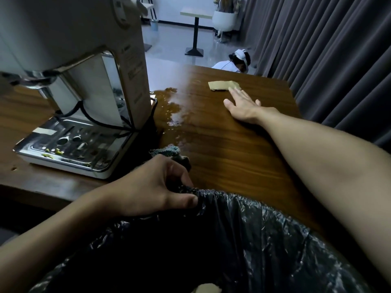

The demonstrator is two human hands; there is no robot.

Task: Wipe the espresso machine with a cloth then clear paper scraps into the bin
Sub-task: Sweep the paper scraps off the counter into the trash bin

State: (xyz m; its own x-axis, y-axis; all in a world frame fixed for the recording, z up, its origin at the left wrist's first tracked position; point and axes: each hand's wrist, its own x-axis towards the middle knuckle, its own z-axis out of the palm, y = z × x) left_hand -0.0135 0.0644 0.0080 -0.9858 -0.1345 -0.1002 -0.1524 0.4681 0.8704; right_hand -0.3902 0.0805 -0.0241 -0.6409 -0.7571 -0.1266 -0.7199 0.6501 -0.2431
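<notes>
Black, crinkled plastic fills the nearest part of the view: the bin liner [264, 240], glossy and creased, with a pale scrap [208, 288] lying inside at the bottom edge. Your left hand [152, 187] comes in from the lower left, fingers curled down and thumb pressed in, gripping the liner's rim at the edge of the wooden table [232, 161]. Just beyond your knuckles sits a bunched teal-and-grey cloth [167, 150]; whether your fingers touch it cannot be told.

To the left stands the espresso machine [84, 77], its body pale and smooth. A black cord [95, 121] is looped round it, and green crumbs lie on its shiny steel drip tray [69, 142]. A wet patch [171, 106] glistens on the dark wood grain beside the machine.

Your right arm stretches long across the table. Your right hand [243, 105] lies palm down, fingers straight and spread. The fingertips reach the near edge of a flat tan paper scrap [222, 85], which lies near the far right corner. Grey pleated curtains [338, 49] hang on the right.
</notes>
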